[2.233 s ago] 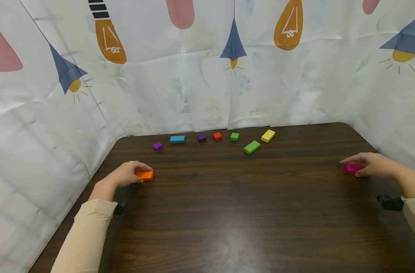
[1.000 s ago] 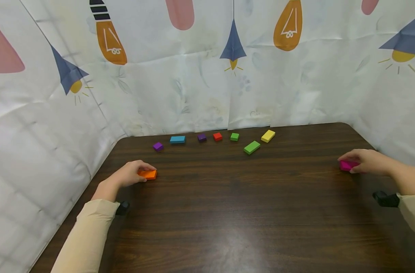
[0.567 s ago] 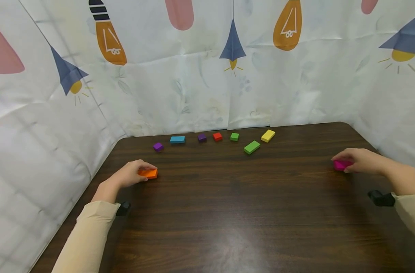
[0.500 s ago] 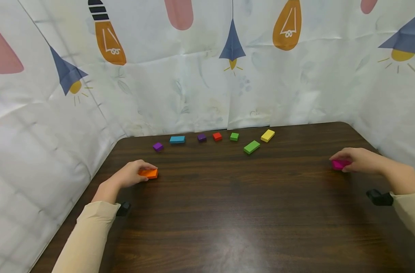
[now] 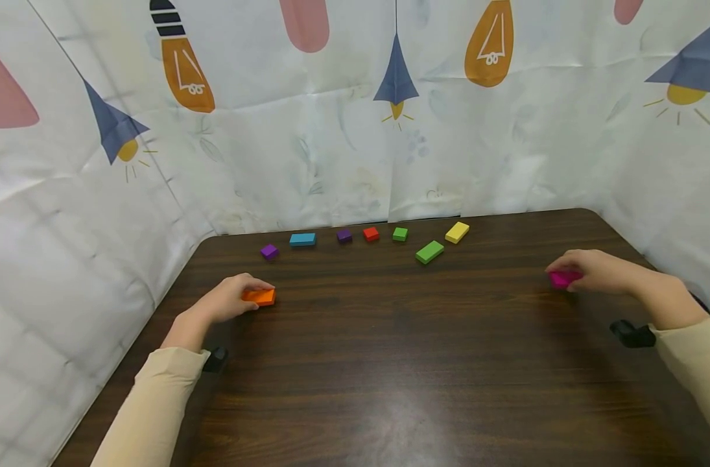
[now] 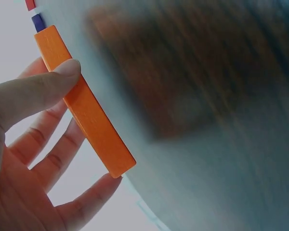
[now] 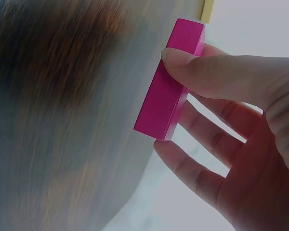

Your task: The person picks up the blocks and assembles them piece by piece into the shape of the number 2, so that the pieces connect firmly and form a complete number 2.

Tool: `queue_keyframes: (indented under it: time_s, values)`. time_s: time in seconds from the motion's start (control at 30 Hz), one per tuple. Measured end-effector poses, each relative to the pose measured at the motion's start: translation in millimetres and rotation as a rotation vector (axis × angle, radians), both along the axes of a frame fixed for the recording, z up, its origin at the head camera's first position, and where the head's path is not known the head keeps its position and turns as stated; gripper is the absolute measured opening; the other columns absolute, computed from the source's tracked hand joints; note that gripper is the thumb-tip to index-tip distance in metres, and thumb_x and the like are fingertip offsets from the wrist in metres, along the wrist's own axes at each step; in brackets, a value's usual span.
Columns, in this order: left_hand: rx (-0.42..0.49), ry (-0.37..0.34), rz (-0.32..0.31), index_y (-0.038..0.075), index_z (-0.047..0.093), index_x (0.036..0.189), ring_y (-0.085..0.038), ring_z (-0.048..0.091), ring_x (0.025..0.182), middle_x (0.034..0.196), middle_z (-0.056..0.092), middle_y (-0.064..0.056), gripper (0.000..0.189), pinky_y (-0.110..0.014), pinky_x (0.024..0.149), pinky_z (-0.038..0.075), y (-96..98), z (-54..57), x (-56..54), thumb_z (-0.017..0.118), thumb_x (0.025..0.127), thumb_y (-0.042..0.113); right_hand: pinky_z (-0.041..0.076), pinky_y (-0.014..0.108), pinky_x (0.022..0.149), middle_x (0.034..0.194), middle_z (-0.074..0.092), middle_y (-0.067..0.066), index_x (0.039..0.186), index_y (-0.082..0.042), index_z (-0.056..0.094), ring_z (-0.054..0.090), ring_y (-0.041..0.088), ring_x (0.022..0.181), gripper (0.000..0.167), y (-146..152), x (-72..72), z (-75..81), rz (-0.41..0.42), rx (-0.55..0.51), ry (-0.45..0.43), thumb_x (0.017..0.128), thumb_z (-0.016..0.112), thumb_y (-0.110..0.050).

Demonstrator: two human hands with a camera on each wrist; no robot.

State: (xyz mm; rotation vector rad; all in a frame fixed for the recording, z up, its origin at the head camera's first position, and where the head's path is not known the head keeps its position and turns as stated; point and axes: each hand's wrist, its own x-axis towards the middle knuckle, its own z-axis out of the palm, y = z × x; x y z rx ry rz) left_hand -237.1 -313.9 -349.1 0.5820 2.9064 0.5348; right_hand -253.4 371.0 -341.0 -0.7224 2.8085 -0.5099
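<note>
My left hand [image 5: 231, 299] pinches an orange rectangular block [image 5: 261, 297] over the left side of the dark wooden table. In the left wrist view the thumb presses the long face of the orange block [image 6: 96, 120], with the fingers behind it. On the right side, my right hand [image 5: 602, 271] grips a magenta block [image 5: 565, 279]. Its thumb lies across the front of the magenta block [image 7: 166, 91] in the right wrist view, fingers at the back and one fingertip by the lower end.
Along the far edge of the table [image 5: 390, 363] lie a purple block [image 5: 270, 251], a blue block [image 5: 303, 240], a dark purple block [image 5: 344, 236], a red block [image 5: 371, 234], two green blocks [image 5: 430, 251] and a yellow block [image 5: 457, 232]. A printed white curtain [image 5: 343, 155] hangs behind.
My right hand has carried the magenta block leftward, toward the middle. The left hand has shifted slightly right with the orange block. The far blocks have stayed in place.
</note>
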Motion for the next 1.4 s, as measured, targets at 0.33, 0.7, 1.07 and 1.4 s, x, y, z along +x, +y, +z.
queue_keyframes:
  time_s: [0.33, 0.7, 1.07, 1.4]
  values:
    - [-0.002, 0.024, -0.045, -0.001, 0.071, 0.125, -0.039, 0.059, 0.106, 0.119, 0.062, -0.023, 0.037, -0.059, 0.096, 0.047, 10.1, 0.2, 0.1, 0.076, 0.088, -0.003, 0.055, 0.041, 0.078, 0.113, 0.066, 0.007, 0.121, 0.004, 0.070, 0.064, 0.027, 0.100, 0.038, -19.0, 1.0, 1.1, 0.058, -0.013, 0.022, 0.084, 0.077, 0.006]
    - [-0.011, 0.020, -0.074, 0.000, 0.071, 0.126, -0.038, 0.060, 0.107, 0.119, 0.062, -0.021, 0.038, -0.057, 0.095, 0.048, 24.2, 1.7, 3.5, 0.075, 0.089, -0.004, 0.054, 0.039, 0.076, 0.111, 0.065, 0.004, 0.123, 0.003, 0.070, 0.062, 0.021, 0.097, 0.038, -34.6, 6.9, 4.3, 0.096, -0.008, 0.052, 0.085, 0.078, 0.004]
    - [-0.021, 0.046, -0.115, 0.001, 0.071, 0.126, -0.033, 0.060, 0.102, 0.114, 0.064, -0.015, 0.039, -0.054, 0.093, 0.050, 36.6, 2.3, 5.9, 0.075, 0.088, -0.005, 0.054, 0.041, 0.076, 0.114, 0.065, 0.005, 0.123, 0.002, 0.070, 0.061, 0.022, 0.097, 0.038, -44.9, 10.0, 3.9, 0.131, -0.009, 0.045, 0.086, 0.078, 0.003]
    - [-0.030, 0.029, -0.113, 0.001, 0.070, 0.128, -0.032, 0.061, 0.105, 0.117, 0.063, -0.015, 0.039, -0.054, 0.094, 0.050, 42.4, 0.5, 10.1, 0.073, 0.089, -0.005, 0.054, 0.038, 0.076, 0.115, 0.065, 0.004, 0.124, 0.000, 0.070, 0.061, 0.021, 0.098, 0.039, -49.6, 13.0, -1.3, 0.149, -0.012, 0.036, 0.086, 0.079, 0.001]
